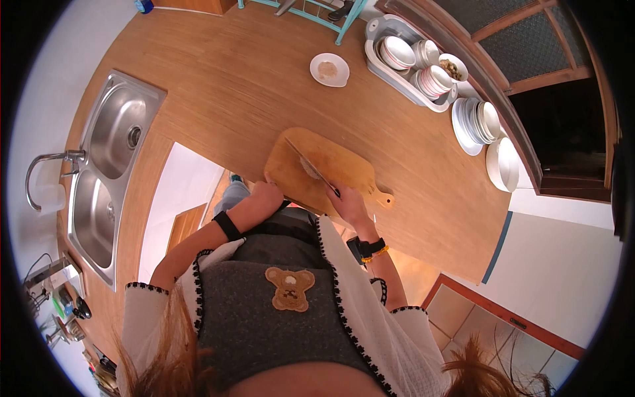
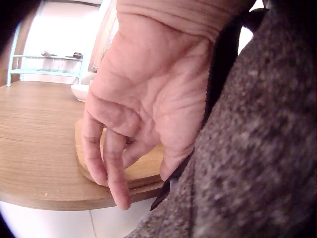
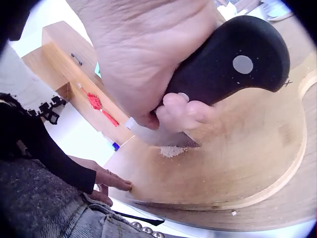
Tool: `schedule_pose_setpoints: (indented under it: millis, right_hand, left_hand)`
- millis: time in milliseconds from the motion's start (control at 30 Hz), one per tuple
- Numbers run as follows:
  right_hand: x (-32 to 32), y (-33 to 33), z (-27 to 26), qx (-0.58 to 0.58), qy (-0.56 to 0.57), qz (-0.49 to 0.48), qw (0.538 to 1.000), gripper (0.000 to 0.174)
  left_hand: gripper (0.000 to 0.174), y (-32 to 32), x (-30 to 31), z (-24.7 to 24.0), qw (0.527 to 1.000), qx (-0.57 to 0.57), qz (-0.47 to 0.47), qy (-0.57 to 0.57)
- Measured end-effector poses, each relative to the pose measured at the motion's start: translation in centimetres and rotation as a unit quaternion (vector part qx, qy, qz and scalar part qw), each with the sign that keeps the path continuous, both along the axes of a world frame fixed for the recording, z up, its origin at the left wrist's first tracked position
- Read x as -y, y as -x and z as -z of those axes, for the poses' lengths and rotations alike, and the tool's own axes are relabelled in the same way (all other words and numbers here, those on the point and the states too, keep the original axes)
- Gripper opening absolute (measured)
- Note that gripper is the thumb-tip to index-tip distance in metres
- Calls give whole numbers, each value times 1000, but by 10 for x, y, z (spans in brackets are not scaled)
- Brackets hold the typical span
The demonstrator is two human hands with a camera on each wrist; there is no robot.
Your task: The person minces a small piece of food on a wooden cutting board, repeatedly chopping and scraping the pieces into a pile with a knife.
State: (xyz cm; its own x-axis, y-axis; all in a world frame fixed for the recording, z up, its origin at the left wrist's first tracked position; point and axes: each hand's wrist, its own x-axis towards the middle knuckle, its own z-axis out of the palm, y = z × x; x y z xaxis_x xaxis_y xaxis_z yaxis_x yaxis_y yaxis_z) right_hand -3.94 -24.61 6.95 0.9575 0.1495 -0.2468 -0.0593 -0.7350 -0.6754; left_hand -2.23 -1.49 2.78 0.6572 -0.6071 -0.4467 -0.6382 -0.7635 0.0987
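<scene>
Wood-grained brown countertop [image 1: 218, 79] spans the frame; at its centre lies a smooth, round-cornered wooden cutting board [image 1: 347, 165] bearing pale, grainy crumbs [image 3: 172, 151]. The right hand [image 1: 350, 206] grips a steel-bladed, black-handled knife [image 3: 233, 67] over them. The left hand [image 1: 266, 196], fingers loose, touches the board's edge. Upper right, a grey plastic basin [image 1: 397, 83] holds stacked white bowls [image 1: 399, 51]; upper centre, a white dish [image 1: 340, 77] contains beige powder [image 1: 327, 69].

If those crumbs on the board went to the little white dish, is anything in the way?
Yes: the knife, held in the right hand. Its blade stands right beside the crumbs, on the side toward the little white dish. Past the blade, I see only bare board and tabletop between.
</scene>
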Motion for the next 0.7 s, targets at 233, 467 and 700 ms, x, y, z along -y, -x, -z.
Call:
schedule_pose_setpoints:
  millis: [233, 467, 700]
  right_hand:
    - [0, -3, 3, -18, 9, 1, 1000, 28]
    - [2, -4, 8, -21, 13, 8, 1000, 28]
    - [3, -5, 5, -33, -2, 16, 999, 28]
  left_hand:
    - [39, 2, -2, 6, 1000, -12, -18, 14]
    - [44, 3, -1, 2, 999, 3, -27, 24]
    - [45, 2, -2, 5, 1000, 10, -3, 7]
